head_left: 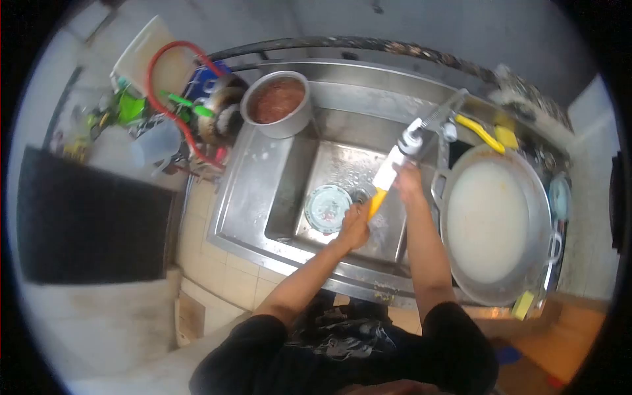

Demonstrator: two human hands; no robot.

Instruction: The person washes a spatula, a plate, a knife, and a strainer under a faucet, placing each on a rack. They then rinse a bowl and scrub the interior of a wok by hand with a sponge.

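Note:
Over the metal sink (pixel 283 191), my left hand (pixel 356 226) is closed around the yellow handle (pixel 377 203) of a knife or cleaver. Its pale blade (pixel 387 172) points up toward the white faucet (pixel 411 139). My right hand (pixel 408 182) is at the blade's right side, fingers bent against it; what else it may hold is too small to tell. A round, light-blue patterned plate (pixel 328 209) lies in the basin, just left of my left hand.
A pot of reddish-brown contents (pixel 280 104) stands at the sink's back left corner. On the right sits a large pan of whitish liquid (pixel 488 220). Around it are a yellow handle (pixel 479 133) and sponges (pixel 524 305). A red hose (pixel 153 85) curves at left.

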